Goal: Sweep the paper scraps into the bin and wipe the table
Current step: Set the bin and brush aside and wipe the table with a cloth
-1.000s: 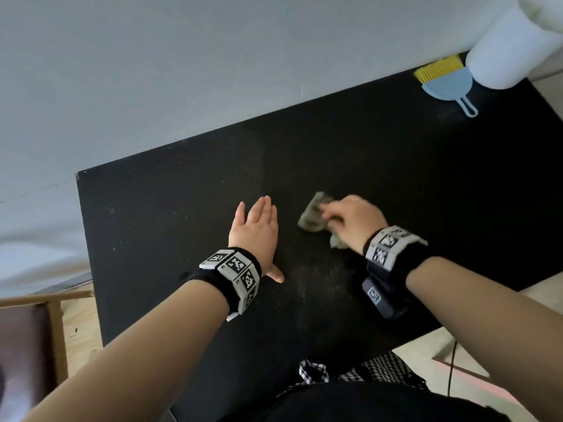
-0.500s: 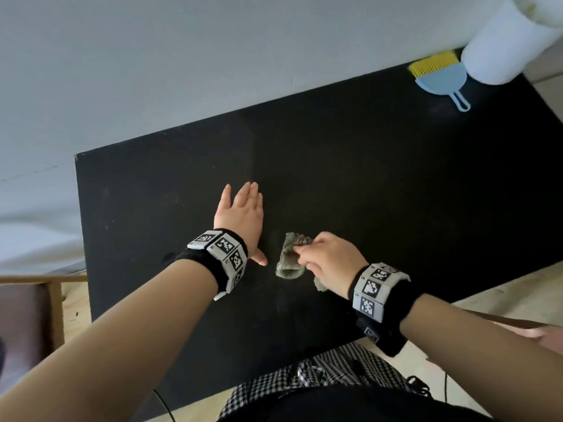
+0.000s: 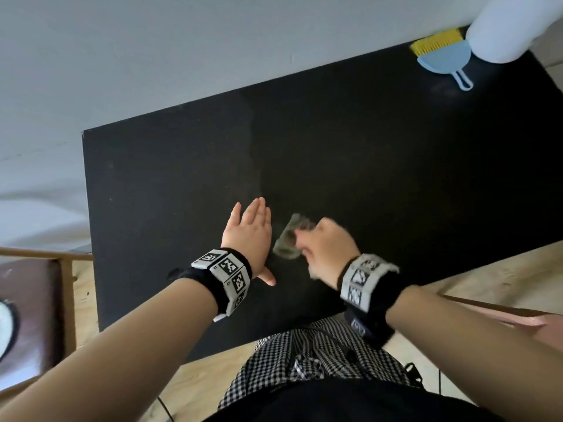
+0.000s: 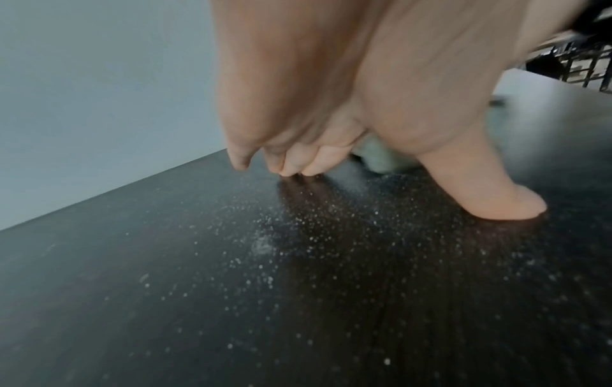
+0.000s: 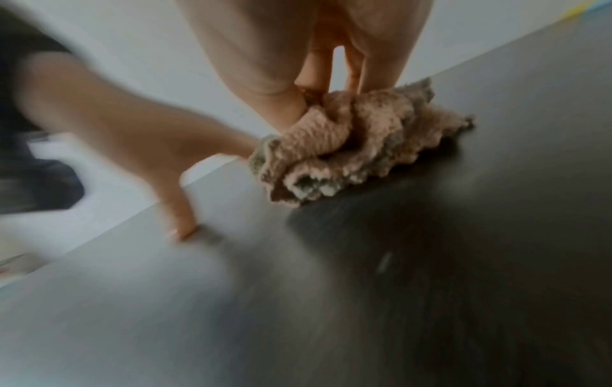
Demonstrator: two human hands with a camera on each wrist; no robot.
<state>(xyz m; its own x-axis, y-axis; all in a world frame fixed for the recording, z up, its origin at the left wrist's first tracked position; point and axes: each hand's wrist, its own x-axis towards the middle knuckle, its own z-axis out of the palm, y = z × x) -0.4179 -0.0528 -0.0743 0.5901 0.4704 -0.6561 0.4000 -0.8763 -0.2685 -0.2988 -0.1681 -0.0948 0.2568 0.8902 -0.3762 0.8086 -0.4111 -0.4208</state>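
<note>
Cloth [image 3: 288, 237] now nearer left hand [image 3: 248, 236]

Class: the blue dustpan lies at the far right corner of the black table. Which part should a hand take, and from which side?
Take the dustpan by its thin looped handle, coming from the near right, since the handle points that way; the yellow brush and white bin crowd its far side.
</note>
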